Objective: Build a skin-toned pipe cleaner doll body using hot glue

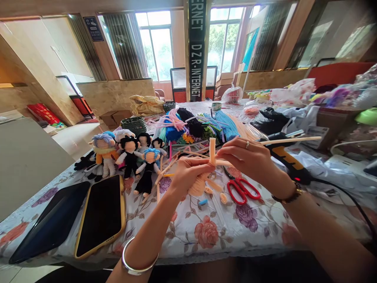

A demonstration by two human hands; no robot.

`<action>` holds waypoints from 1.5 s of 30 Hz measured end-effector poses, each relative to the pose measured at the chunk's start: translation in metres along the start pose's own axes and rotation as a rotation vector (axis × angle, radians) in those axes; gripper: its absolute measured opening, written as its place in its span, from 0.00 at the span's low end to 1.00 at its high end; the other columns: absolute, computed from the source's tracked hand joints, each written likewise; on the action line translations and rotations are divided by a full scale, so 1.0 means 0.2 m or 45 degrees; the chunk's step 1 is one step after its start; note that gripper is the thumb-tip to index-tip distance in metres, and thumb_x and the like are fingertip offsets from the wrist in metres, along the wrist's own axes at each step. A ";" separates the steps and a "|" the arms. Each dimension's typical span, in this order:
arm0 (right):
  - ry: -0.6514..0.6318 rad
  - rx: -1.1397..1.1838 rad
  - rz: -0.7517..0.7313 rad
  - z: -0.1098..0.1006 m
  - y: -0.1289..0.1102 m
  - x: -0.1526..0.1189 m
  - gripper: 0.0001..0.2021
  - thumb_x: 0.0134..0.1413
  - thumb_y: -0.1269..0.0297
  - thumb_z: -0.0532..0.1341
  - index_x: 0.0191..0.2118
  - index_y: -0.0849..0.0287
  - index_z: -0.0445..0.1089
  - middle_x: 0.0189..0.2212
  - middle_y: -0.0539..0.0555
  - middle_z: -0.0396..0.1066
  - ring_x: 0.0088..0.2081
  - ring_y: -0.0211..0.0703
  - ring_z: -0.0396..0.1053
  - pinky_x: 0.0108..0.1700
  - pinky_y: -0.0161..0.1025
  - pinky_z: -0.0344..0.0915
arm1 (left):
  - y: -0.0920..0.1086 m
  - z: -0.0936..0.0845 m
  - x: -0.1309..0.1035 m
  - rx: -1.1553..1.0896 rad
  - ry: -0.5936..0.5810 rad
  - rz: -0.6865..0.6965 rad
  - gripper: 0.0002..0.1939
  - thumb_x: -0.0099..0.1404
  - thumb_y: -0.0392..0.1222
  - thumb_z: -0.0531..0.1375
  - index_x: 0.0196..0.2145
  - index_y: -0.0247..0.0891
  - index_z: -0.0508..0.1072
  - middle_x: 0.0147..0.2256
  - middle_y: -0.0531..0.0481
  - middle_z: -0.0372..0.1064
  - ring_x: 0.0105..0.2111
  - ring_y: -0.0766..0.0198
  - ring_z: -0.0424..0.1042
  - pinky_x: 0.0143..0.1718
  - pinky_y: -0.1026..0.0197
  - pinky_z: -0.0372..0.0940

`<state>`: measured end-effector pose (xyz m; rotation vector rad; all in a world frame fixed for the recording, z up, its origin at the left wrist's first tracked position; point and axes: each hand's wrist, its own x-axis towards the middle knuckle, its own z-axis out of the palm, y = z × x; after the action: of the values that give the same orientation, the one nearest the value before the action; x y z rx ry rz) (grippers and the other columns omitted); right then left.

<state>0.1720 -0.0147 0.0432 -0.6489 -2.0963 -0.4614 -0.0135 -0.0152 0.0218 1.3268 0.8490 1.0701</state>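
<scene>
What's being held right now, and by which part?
The left hand pinches a peach fuzzy strip at the base of its upright part. The right hand is close beside it; whether it grips cannot be told.

A flowered tablecloth (185,230) carries dolls (129,151); red-handled scissors (239,186) lie right of them; a yellow-edged phone (101,216), in front.

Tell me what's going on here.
A person's left hand pinches a peach fuzzy strip, one end standing upright, while the right hand is close beside it. A longer strip shows beyond the right hand. Red-handled scissors lie unheld on the flowered tablecloth, small dolls are grouped to the left, and what looks like a glue gun rests to the right.
</scene>
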 end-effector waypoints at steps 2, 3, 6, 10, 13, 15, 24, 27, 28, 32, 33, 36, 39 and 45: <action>0.038 0.095 0.105 0.00 0.00 0.01 0.06 0.55 0.71 0.59 0.30 0.55 0.71 0.29 0.49 0.74 0.30 0.33 0.70 0.34 0.32 0.67 | 0.00 0.00 0.00 -0.018 -0.011 -0.001 0.09 0.46 0.39 0.67 0.29 0.36 0.80 0.27 0.51 0.73 0.25 0.72 0.62 0.25 0.68 0.56; 0.036 0.141 0.171 0.00 0.00 0.02 0.06 0.54 0.71 0.59 0.29 0.55 0.72 0.28 0.49 0.74 0.29 0.33 0.69 0.32 0.31 0.66 | 0.01 0.00 0.00 -0.026 -0.015 0.002 0.09 0.46 0.39 0.67 0.28 0.35 0.80 0.27 0.51 0.72 0.25 0.71 0.62 0.25 0.68 0.56; -0.051 0.254 0.384 -0.01 0.00 0.04 0.05 0.51 0.68 0.62 0.26 0.56 0.73 0.25 0.49 0.74 0.24 0.32 0.67 0.26 0.32 0.64 | 0.01 0.01 -0.01 -0.027 -0.039 0.031 0.09 0.46 0.40 0.66 0.27 0.35 0.80 0.27 0.50 0.71 0.25 0.71 0.62 0.25 0.68 0.56; -0.183 0.432 0.608 -0.02 0.01 0.04 0.06 0.48 0.63 0.63 0.26 0.57 0.75 0.25 0.51 0.74 0.26 0.36 0.68 0.25 0.33 0.63 | 0.02 0.01 -0.02 -0.005 -0.070 0.081 0.08 0.47 0.41 0.66 0.27 0.36 0.80 0.28 0.50 0.71 0.25 0.70 0.62 0.25 0.67 0.56; -0.240 0.577 0.751 -0.02 0.02 0.03 0.07 0.46 0.61 0.64 0.25 0.58 0.75 0.25 0.52 0.74 0.27 0.39 0.69 0.27 0.34 0.66 | 0.02 0.02 -0.02 0.007 -0.073 0.091 0.09 0.47 0.40 0.66 0.28 0.36 0.80 0.28 0.50 0.71 0.26 0.70 0.64 0.25 0.67 0.57; -0.279 0.672 0.840 -0.01 0.02 0.03 0.08 0.44 0.59 0.65 0.26 0.58 0.75 0.25 0.52 0.75 0.28 0.39 0.71 0.29 0.35 0.69 | 0.02 0.02 -0.02 0.008 -0.065 0.107 0.09 0.47 0.40 0.66 0.28 0.37 0.80 0.28 0.50 0.72 0.26 0.69 0.65 0.26 0.67 0.58; -0.397 0.892 0.972 -0.01 0.05 0.02 0.11 0.42 0.55 0.66 0.27 0.59 0.76 0.25 0.53 0.75 0.26 0.39 0.71 0.26 0.34 0.69 | 0.02 0.03 -0.02 0.061 0.036 0.178 0.08 0.46 0.41 0.67 0.27 0.37 0.80 0.30 0.49 0.73 0.27 0.69 0.67 0.27 0.67 0.61; -0.355 0.938 1.001 0.00 0.05 0.01 0.11 0.42 0.55 0.66 0.28 0.59 0.76 0.25 0.53 0.75 0.25 0.38 0.71 0.25 0.34 0.68 | 0.02 0.03 -0.02 0.091 0.077 0.190 0.09 0.46 0.42 0.68 0.27 0.37 0.80 0.29 0.49 0.74 0.27 0.69 0.67 0.27 0.67 0.61; -0.339 0.938 1.005 0.00 0.05 0.01 0.11 0.42 0.56 0.66 0.28 0.59 0.76 0.25 0.53 0.75 0.25 0.38 0.71 0.24 0.34 0.68 | 0.02 0.03 -0.01 0.105 0.092 0.191 0.10 0.45 0.42 0.68 0.27 0.37 0.80 0.29 0.49 0.74 0.26 0.68 0.67 0.27 0.67 0.62; -0.300 0.926 1.004 0.01 0.06 0.02 0.09 0.41 0.58 0.67 0.27 0.58 0.76 0.25 0.52 0.76 0.25 0.37 0.71 0.26 0.34 0.69 | 0.00 0.04 0.00 0.135 0.137 0.192 0.11 0.43 0.42 0.69 0.27 0.36 0.80 0.27 0.49 0.75 0.25 0.68 0.67 0.28 0.66 0.62; -0.297 0.920 1.005 0.00 0.05 0.02 0.09 0.41 0.58 0.67 0.27 0.58 0.76 0.25 0.52 0.76 0.25 0.37 0.71 0.26 0.34 0.69 | 0.00 0.04 0.00 0.144 0.151 0.189 0.11 0.43 0.42 0.69 0.27 0.36 0.80 0.26 0.49 0.75 0.24 0.69 0.66 0.27 0.66 0.62; -0.276 0.877 1.008 -0.01 0.04 0.03 0.09 0.40 0.58 0.67 0.26 0.58 0.75 0.25 0.52 0.76 0.26 0.38 0.72 0.28 0.35 0.70 | 0.00 0.04 0.01 0.213 0.177 0.198 0.12 0.44 0.42 0.69 0.28 0.36 0.80 0.24 0.51 0.73 0.22 0.70 0.65 0.25 0.67 0.61; -0.235 0.811 0.994 -0.02 0.02 0.04 0.09 0.41 0.57 0.67 0.26 0.58 0.75 0.25 0.52 0.75 0.26 0.40 0.72 0.28 0.36 0.70 | -0.01 0.04 0.00 0.342 0.173 0.329 0.10 0.48 0.43 0.67 0.28 0.36 0.79 0.24 0.52 0.72 0.23 0.69 0.66 0.24 0.67 0.61; -0.110 0.708 0.694 -0.08 -0.01 0.06 0.06 0.45 0.61 0.65 0.26 0.57 0.74 0.26 0.51 0.74 0.29 0.39 0.71 0.31 0.35 0.69 | -0.03 0.02 -0.03 0.789 0.271 1.281 0.07 0.59 0.35 0.60 0.35 0.40 0.77 0.35 0.49 0.76 0.34 0.66 0.72 0.36 0.63 0.66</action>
<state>0.1758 -0.0219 0.0624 -0.8630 -1.8915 0.4457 -0.0107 -0.0216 0.0147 2.3115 0.6737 1.8260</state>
